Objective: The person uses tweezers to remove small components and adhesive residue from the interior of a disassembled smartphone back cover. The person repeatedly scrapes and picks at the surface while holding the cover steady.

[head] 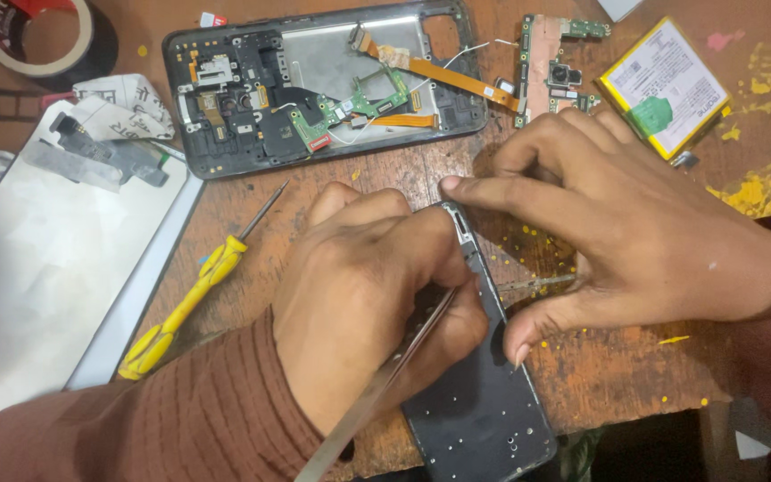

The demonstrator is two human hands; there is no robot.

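phone frame (484,402), thin, stiff but fragile, lies at 6 o'clock on surface (617,366). left hand (377,295) clamps metal tweezers (377,393); right hand (635,223) pins frame's edges w/ spread fingers. best held by rims.

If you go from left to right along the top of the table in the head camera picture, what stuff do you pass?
Tape roll → opened phone body with orange ribbon cable → small circuit board → yellow-edged battery.
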